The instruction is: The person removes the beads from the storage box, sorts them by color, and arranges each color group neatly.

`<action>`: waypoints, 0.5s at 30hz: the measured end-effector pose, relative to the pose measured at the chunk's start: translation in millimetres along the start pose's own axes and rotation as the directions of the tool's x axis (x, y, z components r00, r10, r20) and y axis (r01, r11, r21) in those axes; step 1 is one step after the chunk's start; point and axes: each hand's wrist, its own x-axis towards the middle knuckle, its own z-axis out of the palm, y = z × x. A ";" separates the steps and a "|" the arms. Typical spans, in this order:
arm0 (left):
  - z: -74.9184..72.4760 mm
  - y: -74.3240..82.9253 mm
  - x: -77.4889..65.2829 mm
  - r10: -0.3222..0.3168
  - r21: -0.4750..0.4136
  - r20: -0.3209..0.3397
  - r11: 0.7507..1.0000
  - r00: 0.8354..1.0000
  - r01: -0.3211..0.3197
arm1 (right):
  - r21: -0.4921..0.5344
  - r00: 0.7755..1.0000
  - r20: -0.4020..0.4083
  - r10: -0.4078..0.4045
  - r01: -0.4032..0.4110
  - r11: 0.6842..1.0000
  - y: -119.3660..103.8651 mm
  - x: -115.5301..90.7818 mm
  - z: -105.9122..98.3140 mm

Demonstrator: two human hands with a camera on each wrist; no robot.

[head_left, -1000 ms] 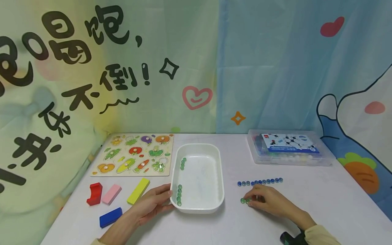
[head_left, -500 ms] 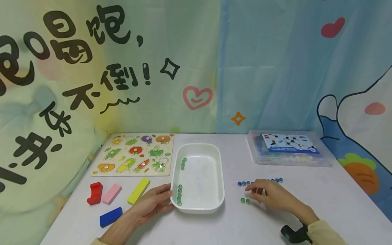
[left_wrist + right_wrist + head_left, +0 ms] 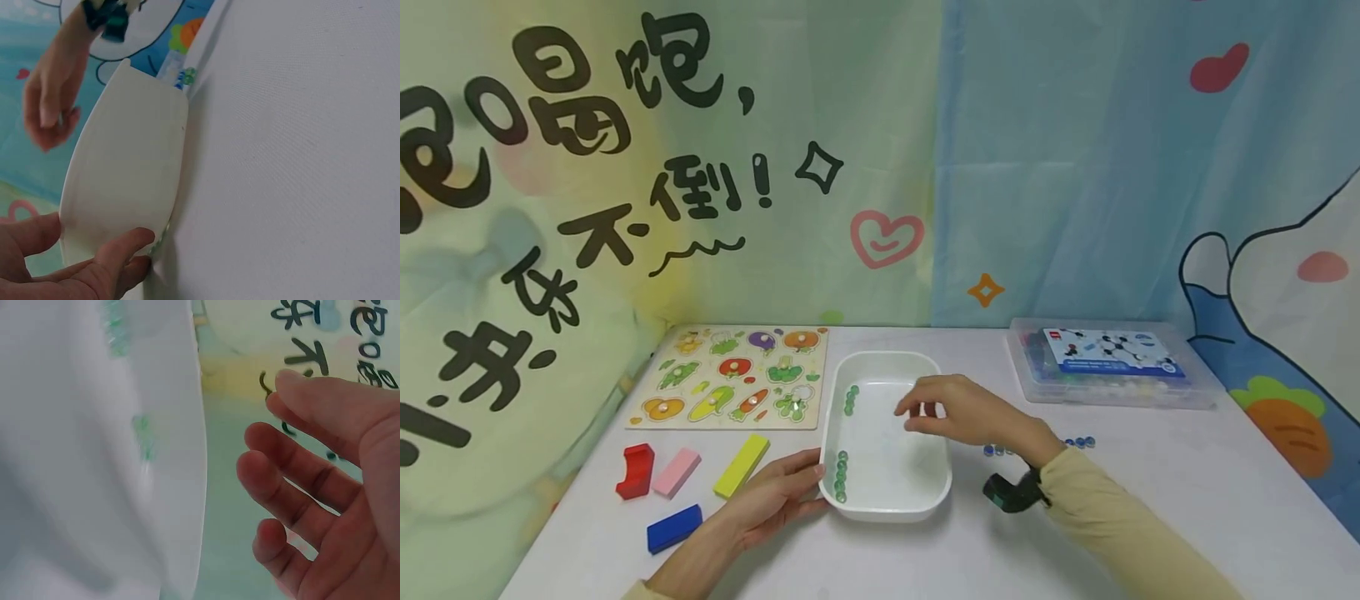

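Observation:
My left hand (image 3: 781, 490) holds the left side of a white plastic tray (image 3: 886, 513), thumb and fingers on its rim and wall. Inside the tray, green glass marbles form two short lines along the left wall: several nearer the front (image 3: 841, 477), a few farther back (image 3: 851, 400). Above the tray's right half is my right hand (image 3: 958, 408), thumb and forefinger brought together in a pinch. A small marble (image 3: 61, 117) is mostly hidden between those fingertips. The right forearm covers part of a row of blue marbles (image 3: 1081, 442) on the table.
Left of the tray lie red (image 3: 636, 471), pink (image 3: 677, 472), yellow (image 3: 742, 467) and blue (image 3: 674, 528) blocks. A vegetable puzzle board (image 3: 730, 375) lies behind them. A clear plastic case (image 3: 1116, 364) stands at the back right.
My right hand has lifted away from the green marbles on the table and moved left over the tray. Two green marbles showed there half a second ago. The left hand stays put.

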 end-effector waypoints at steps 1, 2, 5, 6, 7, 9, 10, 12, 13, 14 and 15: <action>-0.2 -0.1 0.4 0.001 0.000 0.000 1.000 1.000 -0.001 | -0.008 1.000 0.028 -0.003 0.003 1.000 -3.9 11.1 1.9; -0.4 -0.2 0.8 0.004 -0.003 0.003 1.000 1.000 -0.004 | -0.015 0.998 0.058 0.002 -0.001 1.000 -6.7 21.7 5.0; -1.0 -0.5 1.5 0.012 -0.005 0.012 1.000 1.000 -0.012 | -0.030 0.987 0.159 0.035 -0.031 0.999 -11.4 49.8 18.0; -1.2 -0.6 1.6 0.014 -0.006 0.014 1.000 1.000 -0.014 | -0.039 0.981 0.190 0.044 -0.038 0.999 -12.0 57.4 23.5; -1.5 -0.8 1.6 0.015 -0.008 0.017 1.000 1.000 -0.015 | -0.049 0.973 0.222 0.055 -0.045 0.998 -12.1 64.3 29.4; -2.2 -0.9 1.4 0.015 -0.014 0.021 1.000 1.000 -0.014 | -0.069 0.959 0.274 0.070 -0.053 0.996 -12.1 76.0 41.2; -2.6 -1.0 1.3 0.015 -0.017 0.023 1.000 1.000 -0.015 | -0.082 0.953 0.293 0.076 -0.054 0.995 -11.9 80.5 46.7; -3.3 -1.0 1.1 0.014 -0.023 0.026 1.000 1.000 -0.014 | -0.108 0.942 0.323 0.090 -0.058 0.992 -12.1 87.0 56.3; -3.5 -1.0 0.9 0.013 -0.025 0.026 1.000 1.000 -0.012 | -0.116 0.938 0.333 0.099 -0.064 0.991 -12.0 89.5 60.4; -3.8 -0.9 0.7 0.011 -0.026 0.026 1.000 1.000 -0.011 | -0.124 0.934 0.340 0.108 -0.069 0.990 -11.7 91.4 64.1; -3.9 -0.7 0.6 0.011 -0.027 0.027 1.000 1.000 -0.010 | -0.132 0.930 0.347 0.121 -0.079 0.988 -11.5 92.9 67.2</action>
